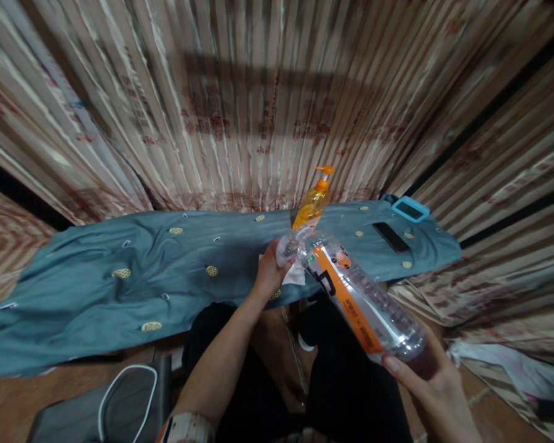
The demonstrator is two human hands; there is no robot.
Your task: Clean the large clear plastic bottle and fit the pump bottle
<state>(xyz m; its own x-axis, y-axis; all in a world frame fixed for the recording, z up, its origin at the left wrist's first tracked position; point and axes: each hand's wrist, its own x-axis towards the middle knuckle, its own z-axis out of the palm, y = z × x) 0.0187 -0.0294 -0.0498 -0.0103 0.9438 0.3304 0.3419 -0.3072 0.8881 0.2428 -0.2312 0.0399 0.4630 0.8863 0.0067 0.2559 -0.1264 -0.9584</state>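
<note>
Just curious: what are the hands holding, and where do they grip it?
Right hand holds the bottle by its base; left hand is at its neck with a white cloth.

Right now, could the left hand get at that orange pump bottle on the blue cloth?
Probably yes. The pump bottle stands just beyond the left hand, with nothing between them. But that hand is busy holding a white cloth at the neck of the clear plastic bottle, so it would have to let go first.

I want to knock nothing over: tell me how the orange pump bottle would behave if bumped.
The orange pump bottle looks tall and narrow, so it probably tips easily. It stands on wrinkled blue cloth, likely an unsteady base. It seems partly filled, so probably fairly light.
</note>
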